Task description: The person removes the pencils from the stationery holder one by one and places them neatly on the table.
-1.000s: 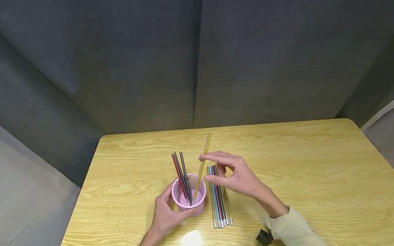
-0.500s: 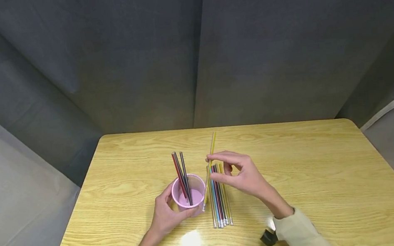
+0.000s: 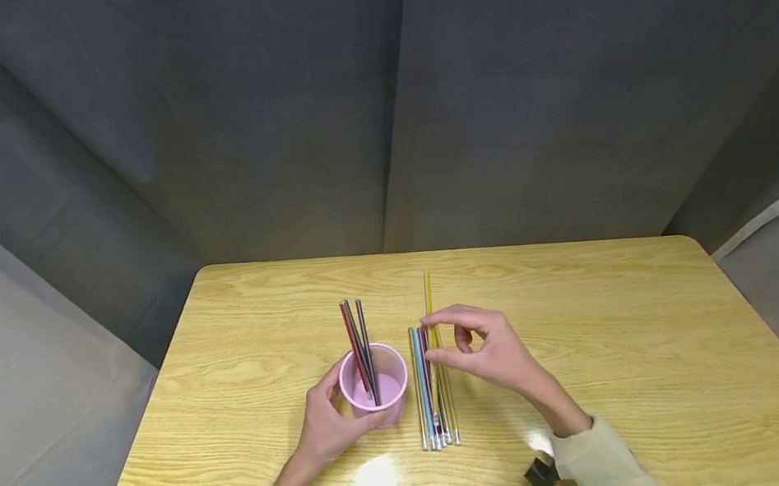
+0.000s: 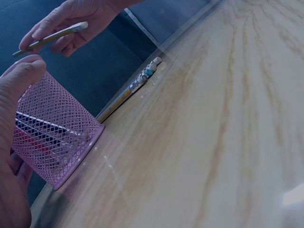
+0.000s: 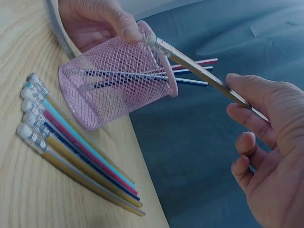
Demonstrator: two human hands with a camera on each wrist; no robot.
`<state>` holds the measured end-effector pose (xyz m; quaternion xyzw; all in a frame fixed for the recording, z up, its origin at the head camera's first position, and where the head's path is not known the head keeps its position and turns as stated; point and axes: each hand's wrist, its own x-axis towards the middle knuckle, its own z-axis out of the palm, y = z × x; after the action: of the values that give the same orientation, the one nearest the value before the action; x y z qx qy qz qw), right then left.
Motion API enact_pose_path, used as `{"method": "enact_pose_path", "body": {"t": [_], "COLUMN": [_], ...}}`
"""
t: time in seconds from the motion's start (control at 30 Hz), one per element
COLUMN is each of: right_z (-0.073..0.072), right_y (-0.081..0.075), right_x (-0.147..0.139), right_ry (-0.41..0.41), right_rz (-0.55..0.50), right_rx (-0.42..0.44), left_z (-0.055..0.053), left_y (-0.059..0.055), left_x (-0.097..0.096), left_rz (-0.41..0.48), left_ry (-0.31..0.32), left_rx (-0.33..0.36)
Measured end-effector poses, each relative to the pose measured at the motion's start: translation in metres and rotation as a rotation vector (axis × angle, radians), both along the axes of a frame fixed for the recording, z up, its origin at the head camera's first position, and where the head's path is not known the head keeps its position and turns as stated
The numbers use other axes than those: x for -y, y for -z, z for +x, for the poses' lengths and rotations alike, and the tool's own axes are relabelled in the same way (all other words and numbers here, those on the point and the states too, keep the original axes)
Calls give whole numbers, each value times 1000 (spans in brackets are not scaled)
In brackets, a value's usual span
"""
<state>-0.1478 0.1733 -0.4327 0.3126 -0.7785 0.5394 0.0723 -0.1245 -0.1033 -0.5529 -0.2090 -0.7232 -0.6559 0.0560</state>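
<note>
A pink mesh pencil cup [image 3: 400, 412] stands upright on the table, and my left hand [image 3: 331, 425] holds it round its side, thumb at the rim. Inside lean a red pencil [image 3: 355, 349] and two dark pencils [image 3: 362, 326]. My right hand [image 3: 482, 344] pinches a yellow pencil [image 5: 199, 73] between thumb and fingers, its white eraser end pointing down. That pencil is above the table, over a row of several pencils [image 5: 85, 152] lying side by side to the right of the cup. Yellow, light blue, red and dark blue ones show in the row, erasers toward me.
The wood-grain table [image 3: 598, 346] reaches to a dark grey curtain [image 3: 488, 96] at the back. A lighter grey cloth [image 3: 22, 394] hangs at the left. Black wrist gear [image 3: 541, 473] sits at the right sleeve.
My right hand has lifted the yellow pencil's lower end out of the cup and carried it right, over the row. The left hand and cup have stayed in place.
</note>
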Motion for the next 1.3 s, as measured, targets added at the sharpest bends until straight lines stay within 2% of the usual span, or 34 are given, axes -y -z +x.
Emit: {"method": "enact_pose_path", "body": {"t": [0.23, 0.43, 0.67, 0.77, 0.93, 1.03, 1.17, 1.3], "right_z": [1, 0, -16, -22, -27, -27, -29, -30], "right_y": [3, 11, 46, 56, 62, 65, 70, 73], "right_x": [-5, -11, -32, -40, -46, -48, -50, -52], "right_ry": [-19, -16, 4, 9, -6, -19, -20, -15], "right_rz": [29, 75, 123, 150, 204, 271, 362, 384], "right_rx": [43, 63, 109, 145, 224, 271, 313, 332], "left_z": [-1, -1, -1, 0, 0, 0, 0, 0], "left_y": [2, 2, 1, 1, 1, 1, 1, 1], "left_x": [1, 1, 0, 0, 0, 0, 0, 0], "left_rz": [11, 2, -3, 2, 4, 9, 16, 19], "left_ry": [-2, -3, 1, 3, 5, 10, 16, 14], "left_rx": [-10, -8, -1, -2, 2, 6, 3, 4]}}
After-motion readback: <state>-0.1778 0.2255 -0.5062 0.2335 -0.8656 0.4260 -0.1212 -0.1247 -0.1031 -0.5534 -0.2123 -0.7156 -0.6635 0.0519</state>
